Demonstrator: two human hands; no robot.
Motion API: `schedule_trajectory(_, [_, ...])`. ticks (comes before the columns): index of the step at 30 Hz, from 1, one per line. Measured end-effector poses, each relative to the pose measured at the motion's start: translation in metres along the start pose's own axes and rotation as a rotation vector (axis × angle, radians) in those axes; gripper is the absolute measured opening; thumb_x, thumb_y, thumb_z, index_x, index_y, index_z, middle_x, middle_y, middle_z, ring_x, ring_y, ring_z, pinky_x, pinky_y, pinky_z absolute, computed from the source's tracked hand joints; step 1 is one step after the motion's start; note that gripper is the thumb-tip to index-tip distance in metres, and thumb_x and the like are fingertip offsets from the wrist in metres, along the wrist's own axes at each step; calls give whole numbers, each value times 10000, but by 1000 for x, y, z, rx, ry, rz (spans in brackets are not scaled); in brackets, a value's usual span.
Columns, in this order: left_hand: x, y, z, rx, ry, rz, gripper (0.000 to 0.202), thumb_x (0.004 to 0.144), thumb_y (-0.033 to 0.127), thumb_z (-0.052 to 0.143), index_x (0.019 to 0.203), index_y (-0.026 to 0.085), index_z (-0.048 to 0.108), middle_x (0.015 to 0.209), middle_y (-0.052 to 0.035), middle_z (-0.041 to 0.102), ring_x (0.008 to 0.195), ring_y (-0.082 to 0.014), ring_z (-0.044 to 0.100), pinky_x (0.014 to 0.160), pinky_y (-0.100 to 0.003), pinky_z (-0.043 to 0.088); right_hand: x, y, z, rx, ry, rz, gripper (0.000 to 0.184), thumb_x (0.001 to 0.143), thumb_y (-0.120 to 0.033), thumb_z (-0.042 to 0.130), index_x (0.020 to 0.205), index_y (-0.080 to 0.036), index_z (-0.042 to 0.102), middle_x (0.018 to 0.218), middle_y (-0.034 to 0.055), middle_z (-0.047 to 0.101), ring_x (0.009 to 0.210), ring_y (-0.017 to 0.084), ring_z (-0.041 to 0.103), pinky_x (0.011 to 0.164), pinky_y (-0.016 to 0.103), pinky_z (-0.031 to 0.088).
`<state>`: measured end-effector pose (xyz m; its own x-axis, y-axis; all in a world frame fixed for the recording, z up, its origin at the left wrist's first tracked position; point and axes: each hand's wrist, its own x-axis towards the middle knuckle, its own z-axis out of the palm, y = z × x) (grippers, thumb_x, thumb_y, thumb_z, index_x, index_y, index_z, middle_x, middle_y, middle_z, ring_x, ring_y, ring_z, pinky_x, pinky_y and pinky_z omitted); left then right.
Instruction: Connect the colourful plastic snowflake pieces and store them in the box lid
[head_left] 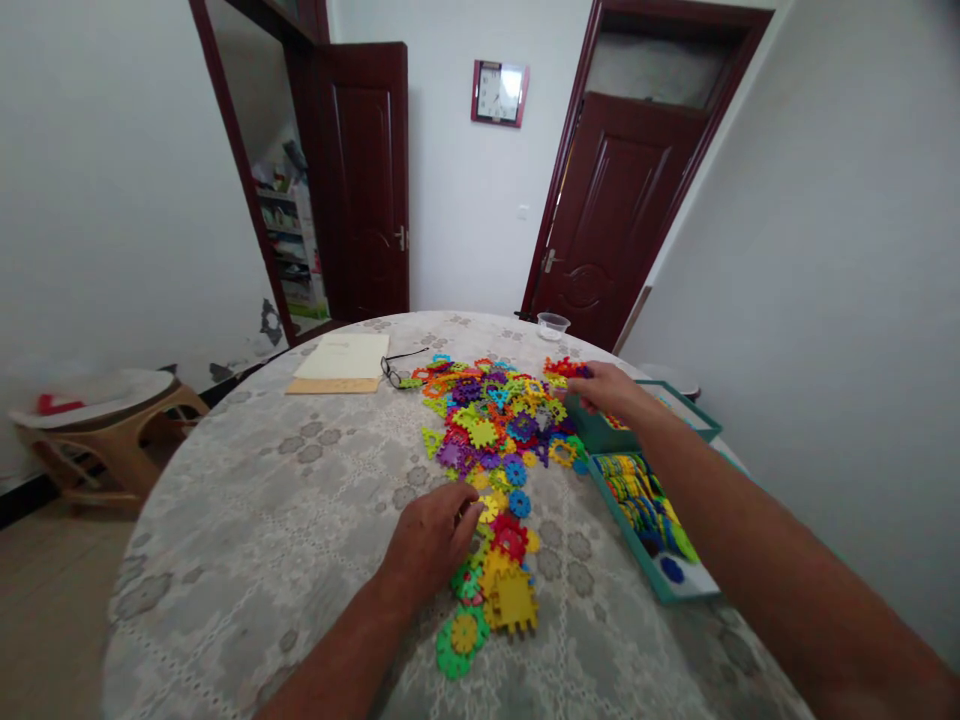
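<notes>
Colourful plastic gear pieces (480,432) lie heaped across the middle of the table. My left hand (431,535) rests at the near end, fingers curled beside a yellow gear (490,508); what is between them is hidden. Close to it are a red gear (510,538), a square yellow toothed piece (514,600) and a green gear with a smaller yellow one on top (463,634). My right hand (604,388) reaches to the heap's far right side, fingers bent together at some red toothed pieces (561,367). Its fingertips are too small to show what they grip.
A teal-edged box (626,535) with rows of gears stands at the right, its teal lid section (701,415) behind my right forearm. Glasses (391,372), paper sheets (341,360) and a clear bowl (553,326) lie toward the far edge. A wooden stool (112,430) stands left.
</notes>
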<state>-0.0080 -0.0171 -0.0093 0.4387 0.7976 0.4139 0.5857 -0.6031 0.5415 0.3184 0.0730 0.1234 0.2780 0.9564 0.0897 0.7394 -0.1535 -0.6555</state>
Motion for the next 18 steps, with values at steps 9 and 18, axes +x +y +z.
schedule_trajectory(9, [1, -17, -1, 76, 42, -5, 204, 1014, 261, 511, 974, 221, 707, 924, -57, 780, 836, -220, 736, 771, -326, 549, -2, 13, -13, -168, 195, -88, 288, 892, -174, 595, 1122, -119, 758, 1168, 162, 762, 1130, 280, 683, 977, 351, 479])
schedule_trajectory(18, [2, -18, -3, 135, 45, -11, 212, 1006, 295, 532, 967, 204, 719, 897, -50, 777, 818, -211, 731, 770, -311, 551, -183, 32, 52, -88, -417, -566, 206, 1009, -254, 548, 1120, -211, 717, 1054, 87, 760, 971, 231, 701, 877, 349, 515])
